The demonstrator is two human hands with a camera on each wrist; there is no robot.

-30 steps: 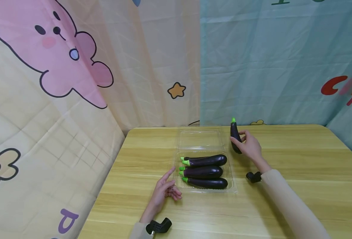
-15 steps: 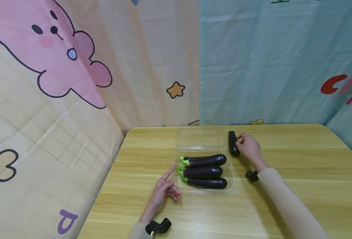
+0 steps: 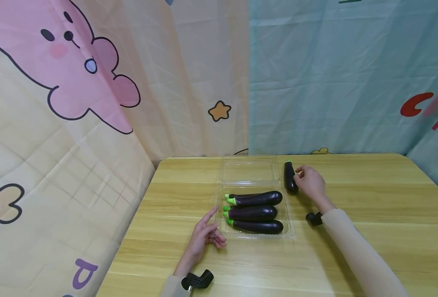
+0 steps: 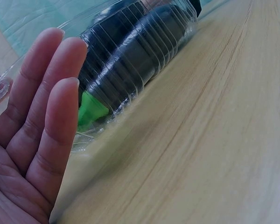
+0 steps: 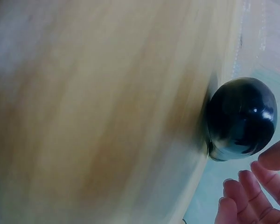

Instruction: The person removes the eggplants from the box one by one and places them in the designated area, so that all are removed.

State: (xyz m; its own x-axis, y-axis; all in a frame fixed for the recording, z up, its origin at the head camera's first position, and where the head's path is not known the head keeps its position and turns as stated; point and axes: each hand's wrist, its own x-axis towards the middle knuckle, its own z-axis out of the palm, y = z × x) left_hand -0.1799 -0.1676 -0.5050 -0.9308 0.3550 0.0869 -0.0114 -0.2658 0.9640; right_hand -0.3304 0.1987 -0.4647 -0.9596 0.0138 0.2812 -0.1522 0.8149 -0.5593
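Observation:
A dark purple eggplant (image 3: 290,178) with a green tip lies on the table beside the clear plastic box. My right hand (image 3: 311,182) is at its right side. In the right wrist view, the thumb and forefinger tips come close together right by the rounded end of the eggplant (image 5: 242,116), not wrapped round it. Several more eggplants (image 3: 256,227) lie crosswise in the clear clamshell box (image 3: 288,233), green stems to the left. My left hand (image 3: 204,239) is at the box's left edge, forefinger extended. The left wrist view shows its fingers (image 4: 60,116) straight, before the box's ribbed wall.
The box's clear lid (image 3: 250,172) lies folded back toward the far table edge. A wooden table (image 3: 371,247) is under everything. Printed curtains (image 3: 334,82) hang behind it and on the left. A black wrist camera (image 3: 197,280) is strapped to each wrist.
My right hand has lowered the eggplant it held onto the table right of the box, and its grip has loosened. The left hand and the boxed eggplants have stayed in place.

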